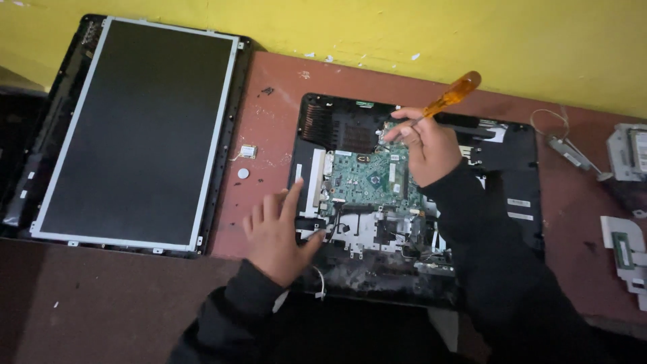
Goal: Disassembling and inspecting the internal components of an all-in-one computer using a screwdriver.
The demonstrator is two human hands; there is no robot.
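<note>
Right hand: the right hand (pixel 426 145) is clamping the shaft of an orange-handled screwdriver (pixel 450 96), fingers curled tight around it, handle tilting up toward the wall.
Screwdriver tip: it is lying hidden behind the fingers, so where it is meeting the green circuit board (pixel 367 176) cannot be made out.
Left hand: the left hand (pixel 278 231) is resting flat with fingers spread apart, gripping nothing, pressing on the left edge of the opened laptop base (pixel 512 182).
Laptop base: it is sitting near the desk's middle, closer to the front edge, its near edge disappearing under dark sleeves (pixel 492 269).
Hard to read: the wiring and metal brackets below the board are blurring into a dark tangle.
Screen panel: a detached display panel (pixel 138 131) is lying at the desk's back left corner, its left side fading into shadow.
Small bits: a white round piece (pixel 243 173) and a small square part (pixel 248 152) are lying between panel and base.
Right edge: a grey drive (pixel 630 152), a bracket (pixel 623 253) and a thin cable part (pixel 566 149) are being cut off or crowding the desk's right edge.
Surface: the reddish-brown desk (pixel 269 114) is showing scuffs and pale flecks.
Room: a yellow wall (pixel 377 30) with chipped paint is running along the desk's back edge.
</note>
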